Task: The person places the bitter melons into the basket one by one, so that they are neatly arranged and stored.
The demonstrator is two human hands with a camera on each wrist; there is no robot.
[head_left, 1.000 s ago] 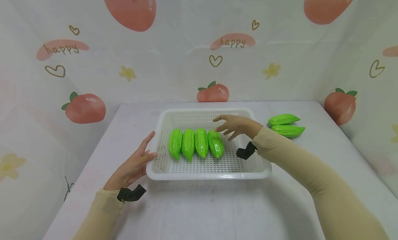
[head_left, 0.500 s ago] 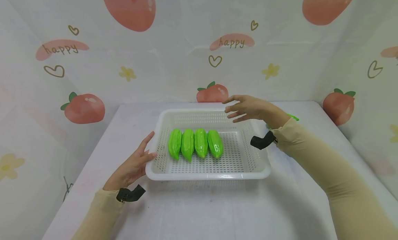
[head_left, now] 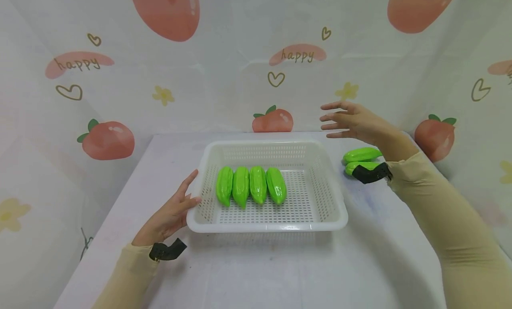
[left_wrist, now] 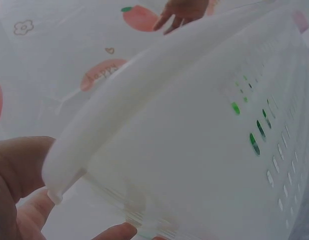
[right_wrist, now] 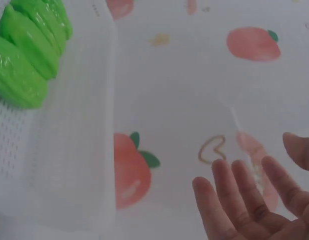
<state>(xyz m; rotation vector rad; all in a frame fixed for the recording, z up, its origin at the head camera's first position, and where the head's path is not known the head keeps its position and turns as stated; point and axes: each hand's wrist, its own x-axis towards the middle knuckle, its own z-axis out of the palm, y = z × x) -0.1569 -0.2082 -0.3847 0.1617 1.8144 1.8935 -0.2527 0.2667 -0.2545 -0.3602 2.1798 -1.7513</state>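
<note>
Left hand (head_left: 170, 218) at the basket's rim, right hand (head_left: 358, 122) spread in the air

The head view gives the whole layout. A white perforated basket (head_left: 267, 227) stands on a pale table (head_left: 256, 273), and four green fruits (head_left: 258, 184) lie side by side in it, towards its left half. Two more green fruits (head_left: 361, 154) lie on the table to the right of the basket; only this view shows them, the nearer one partly hidden by the black device (head_left: 372, 173) on the right wrist.

The left hand is at the basket's left side, its index finger extended along the edge and its thumb touching the rim. The left wrist view looks at the outside of the basket wall, which the head view hardly reveals: green shows through several slots, and fingertips (left_wrist: 125, 231) reach below the rim. How firmly they press, I cannot tell.

The right hand hangs beyond the basket's far right corner, near the two fruits, holding nothing. From the head its four fingers appear apart; the right wrist view adds the palm side and the thumb (right_wrist: 300, 151), set well away from them. That view also catches some of the basket's fruits, cut off by the frame, and the printed cloth (right_wrist: 179, 90) behind.
</note>
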